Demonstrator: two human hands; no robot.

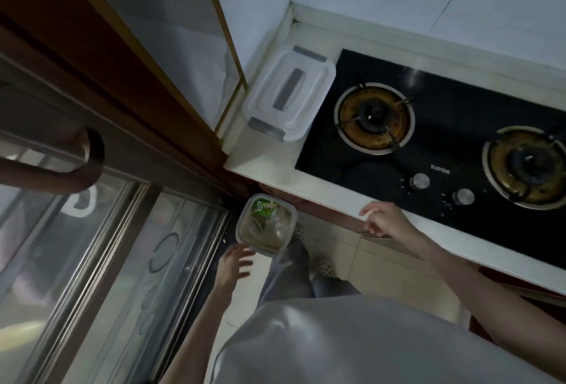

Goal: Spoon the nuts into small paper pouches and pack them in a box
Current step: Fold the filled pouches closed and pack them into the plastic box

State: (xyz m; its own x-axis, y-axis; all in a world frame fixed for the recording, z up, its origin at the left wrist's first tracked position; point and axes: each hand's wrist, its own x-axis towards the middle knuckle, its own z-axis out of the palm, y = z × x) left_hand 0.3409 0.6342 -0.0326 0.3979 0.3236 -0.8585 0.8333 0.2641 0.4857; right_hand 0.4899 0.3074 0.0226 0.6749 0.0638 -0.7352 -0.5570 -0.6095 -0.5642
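Head view: person stood at a kitchen counter (263, 166), looking down past a grey shirt.
Landmark: black two-burner gas hob (444, 138) set into the counter.
Box: clear plastic container (267, 224) held below the counter's front edge, off the hob's near-left corner; it held brownish pouches and a green packet (contents blurred, nuts not discernible).
Left hand (234, 262): under the box's near edge, fingers spread and fairly straight, touching its rim; whether they bore its weight could not be told.
Right hand (381, 219): at the counter's front edge, just in front of the hob's two knobs (441, 189); fingers curled, thumb and forefinger pinching a small pale object (366, 211) (too blurred to identify).
Lid: clear lid with grey clips (289, 97) lay flat on the counter, immediately left of the hob's left burner.
Door: glazed wooden-framed door (101, 144) stood left of the hob, beyond the lid.
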